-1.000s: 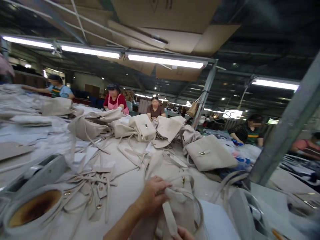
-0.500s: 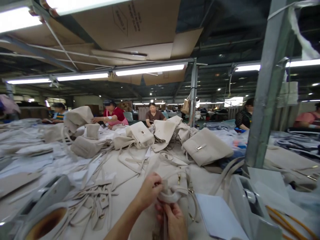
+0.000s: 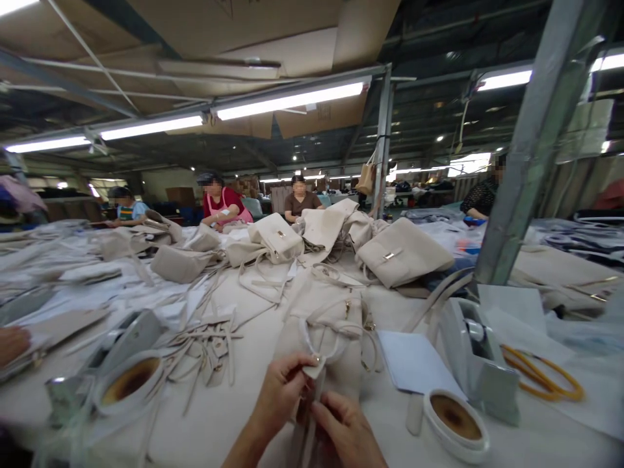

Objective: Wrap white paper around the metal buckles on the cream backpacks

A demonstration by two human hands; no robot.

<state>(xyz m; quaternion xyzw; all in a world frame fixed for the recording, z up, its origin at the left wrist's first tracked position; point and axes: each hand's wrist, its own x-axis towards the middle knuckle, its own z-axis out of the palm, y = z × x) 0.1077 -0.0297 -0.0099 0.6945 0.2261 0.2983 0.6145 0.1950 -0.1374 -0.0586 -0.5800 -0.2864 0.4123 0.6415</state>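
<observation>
My left hand (image 3: 283, 390) is closed, its thumb and fingers pinching a beige strap tab (image 3: 314, 370) with a small gold-coloured metal piece. Beside it, my right hand (image 3: 347, 426) is closed on a narrow beige strap (image 3: 306, 432) that runs down toward me. Both hands work over a beige bag (image 3: 297, 331) lying on the table. A pale looped handle (image 3: 336, 351) rises just beyond my fingertips. Gold-coloured hardware shows on the bag's right side. My right fingertips are partly hidden behind the strap.
Loose straps (image 3: 214, 344) lie to the left, near a dish of brown glue-like stuff (image 3: 129, 383) and a tape dispenser (image 3: 131, 338). Rightward are a white pad (image 3: 419, 364), another brown-filled dish (image 3: 455, 416) and a metal post (image 3: 521, 149). A co-worker's hand (image 3: 12, 344) shows far left.
My view has tilted down and shifted. My left hand has moved lower and now pinches the tab with its metal piece showing. The bag at the far left has been lowered beside a co-worker.
</observation>
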